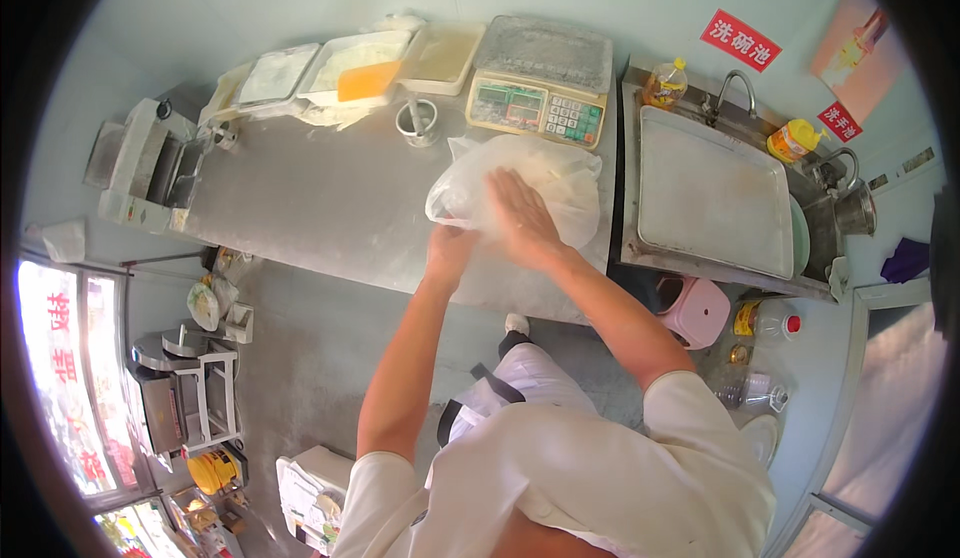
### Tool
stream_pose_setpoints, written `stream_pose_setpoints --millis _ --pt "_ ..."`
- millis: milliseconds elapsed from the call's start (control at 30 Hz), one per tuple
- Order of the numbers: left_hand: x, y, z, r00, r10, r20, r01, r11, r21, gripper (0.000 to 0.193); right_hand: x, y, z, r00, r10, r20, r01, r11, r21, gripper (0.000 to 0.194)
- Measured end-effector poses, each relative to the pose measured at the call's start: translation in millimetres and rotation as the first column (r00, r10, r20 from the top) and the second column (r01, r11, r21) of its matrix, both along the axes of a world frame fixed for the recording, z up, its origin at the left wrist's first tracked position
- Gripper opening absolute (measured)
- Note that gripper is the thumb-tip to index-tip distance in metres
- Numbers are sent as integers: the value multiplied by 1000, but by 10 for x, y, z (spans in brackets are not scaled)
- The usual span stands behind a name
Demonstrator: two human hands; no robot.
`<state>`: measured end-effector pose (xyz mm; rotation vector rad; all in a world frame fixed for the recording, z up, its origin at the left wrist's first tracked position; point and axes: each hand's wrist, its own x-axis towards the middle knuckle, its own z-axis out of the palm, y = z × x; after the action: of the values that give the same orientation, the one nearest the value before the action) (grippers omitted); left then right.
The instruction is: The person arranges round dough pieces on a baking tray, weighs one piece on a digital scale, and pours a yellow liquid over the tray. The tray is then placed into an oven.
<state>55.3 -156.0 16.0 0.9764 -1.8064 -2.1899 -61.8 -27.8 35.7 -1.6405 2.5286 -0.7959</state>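
Observation:
A translucent white plastic bag (574, 183) with something pale inside lies on the metal worktable (300, 205), just in front of a digital weighing scale (540, 81). Pressed flat on top of the bag is my right hand (521, 216), its fingers together and pointing away from me. My left hand (451, 246) pinches the near left edge of the bag, by its opening; its fingertips are partly hidden. Behind and left of the bag stands a metal cup (417, 124) with a handled tool in it.
White trays (439, 59) of flour-like powder, one with an orange scraper (367, 80), line the wall. A machine (142, 171) stands at the table's left end. To the right, a large metal tray (712, 190) covers part of the sink unit. A pink stool (697, 312) is below.

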Motion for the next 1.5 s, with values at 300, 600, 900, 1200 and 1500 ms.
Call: stream_pose_setpoints --millis 300,600,900,1200,1500 --pt "-369 327 1139 839 -511 -188 230 646 -728 24 -167 -27 -216 602 299 740 123 882 -456 73" --pt "-518 32 1206 879 -405 -252 115 692 -713 65 -977 119 442 711 -175 681 559 728 -397 36" --pt "-468 -167 636 740 -549 -389 292 783 -549 122 -342 -318 1800 901 78 426 179 829 -530 35" --pt "342 -332 941 864 -324 -386 323 944 -67 75 1345 -1303 1702 958 5 286 55 978 -202 29" --pt "1146 -802 796 784 -521 -337 399 839 -369 48 1886 -1118 1514 888 -41 458 255 874 -414 40"
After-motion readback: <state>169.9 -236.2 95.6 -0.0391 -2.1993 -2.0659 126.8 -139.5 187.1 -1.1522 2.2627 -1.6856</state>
